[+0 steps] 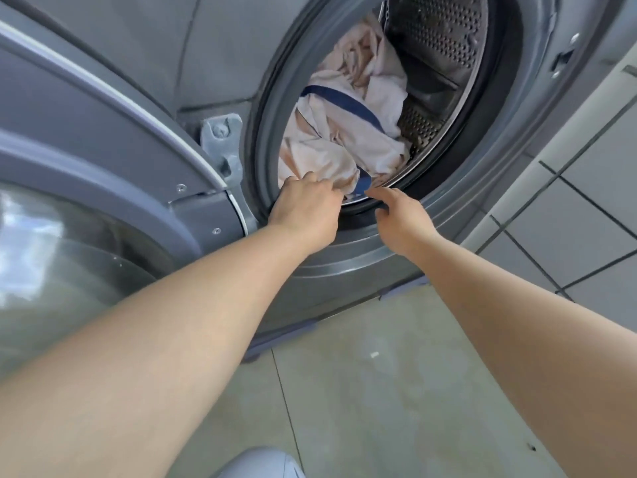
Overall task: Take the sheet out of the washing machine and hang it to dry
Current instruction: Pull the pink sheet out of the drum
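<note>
Gripping the sheet [348, 132] at the washing machine [396, 243] opening, my left hand [306, 208] fingers clamp fabric; right hand [400, 219] fingers: cannot tell.

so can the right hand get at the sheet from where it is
Probably yes. The door is swung wide and the sheet bulges to the front of the drum, right at the rim. The right hand is at the seal beside it, nothing between them; the left hand already grips the fabric.
</note>
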